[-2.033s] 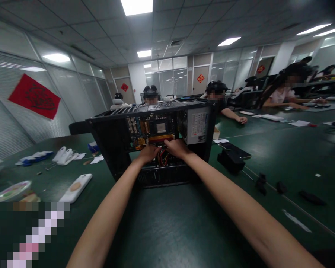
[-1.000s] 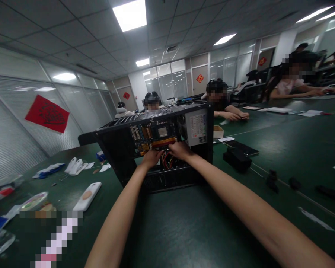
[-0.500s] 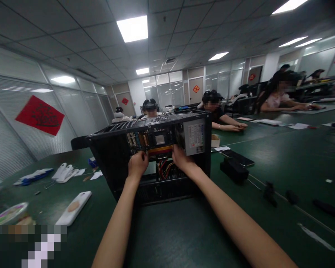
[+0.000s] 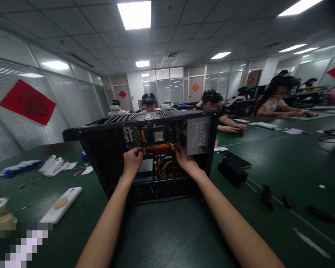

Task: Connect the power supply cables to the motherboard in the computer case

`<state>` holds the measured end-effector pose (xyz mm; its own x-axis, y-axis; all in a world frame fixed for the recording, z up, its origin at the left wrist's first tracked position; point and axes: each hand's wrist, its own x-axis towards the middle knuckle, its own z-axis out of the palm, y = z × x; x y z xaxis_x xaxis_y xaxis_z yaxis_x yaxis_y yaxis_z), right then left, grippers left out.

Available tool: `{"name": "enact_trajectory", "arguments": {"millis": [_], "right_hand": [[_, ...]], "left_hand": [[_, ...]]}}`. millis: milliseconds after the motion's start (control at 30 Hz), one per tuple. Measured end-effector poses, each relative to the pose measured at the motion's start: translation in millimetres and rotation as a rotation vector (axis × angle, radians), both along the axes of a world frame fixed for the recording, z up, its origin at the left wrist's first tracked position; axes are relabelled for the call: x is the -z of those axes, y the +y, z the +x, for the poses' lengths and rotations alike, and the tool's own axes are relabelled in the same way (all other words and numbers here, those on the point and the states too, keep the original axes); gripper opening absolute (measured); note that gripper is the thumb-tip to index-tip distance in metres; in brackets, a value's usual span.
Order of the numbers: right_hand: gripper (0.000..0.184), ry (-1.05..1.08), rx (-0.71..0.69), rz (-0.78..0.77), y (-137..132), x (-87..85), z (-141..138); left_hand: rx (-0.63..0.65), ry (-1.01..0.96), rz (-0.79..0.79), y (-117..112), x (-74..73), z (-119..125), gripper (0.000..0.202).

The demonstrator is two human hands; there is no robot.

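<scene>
An open black computer case point(image 4: 106, 152) stands on the green table point(image 4: 167, 230) with its motherboard point(image 4: 145, 136) facing me. A grey power supply point(image 4: 198, 137) fills its upper right. My left hand point(image 4: 131, 160) is curled at the left end of the orange-yellow memory slots point(image 4: 158, 147), thumb pinching there. At the right end of the slots my right hand point(image 4: 184, 158) has its fingers pressed on the slot end. Coloured cables point(image 4: 163, 167) hang between my hands. Whatever either hand holds is hidden.
A white phone case point(image 4: 60, 204) lies left of the computer. White parts point(image 4: 52, 165) sit farther left. A black box point(image 4: 231, 170) and small black pieces point(image 4: 265, 197) lie to the right. Other people sit at tables behind and to the right.
My hands have moved apart, from the middle of the slot row by the cables to its two ends. The view has shifted a little.
</scene>
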<state>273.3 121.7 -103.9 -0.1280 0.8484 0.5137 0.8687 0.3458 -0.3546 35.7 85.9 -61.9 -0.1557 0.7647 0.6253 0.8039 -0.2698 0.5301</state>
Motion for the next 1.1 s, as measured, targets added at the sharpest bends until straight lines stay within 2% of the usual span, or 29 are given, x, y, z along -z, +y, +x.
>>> {"name": "enact_trajectory", "arguments": {"millis": [167,300,500,667,933,1100], "right_hand": [[0.044,0.056,-0.018,0.003,0.0,-4.0,1.0],[0.042,0.064,-0.011,0.019,6.7,1.2,3.7],[0.032,0.432,-0.158,0.116,25.9,20.5,2.5],[0.025,0.580,-0.231,0.162,31.8,28.9,5.6],[0.032,0.709,-0.271,0.101,24.5,28.9,-0.5],[0.028,0.746,-0.215,0.110,17.0,23.0,-4.7]], "left_hand": [[0.016,-0.063,0.029,1.3,1.3,-2.5,0.029],[0.031,-0.117,0.034,1.4,2.1,-2.9,0.029],[0.001,-0.068,0.022,1.2,2.2,-0.7,0.029],[0.022,-0.104,0.013,4.4,5.2,-4.0,0.028],[0.029,-0.121,0.009,4.8,6.1,-5.0,0.028],[0.139,-0.323,-0.075,16.1,14.5,-13.6,0.029]]}}
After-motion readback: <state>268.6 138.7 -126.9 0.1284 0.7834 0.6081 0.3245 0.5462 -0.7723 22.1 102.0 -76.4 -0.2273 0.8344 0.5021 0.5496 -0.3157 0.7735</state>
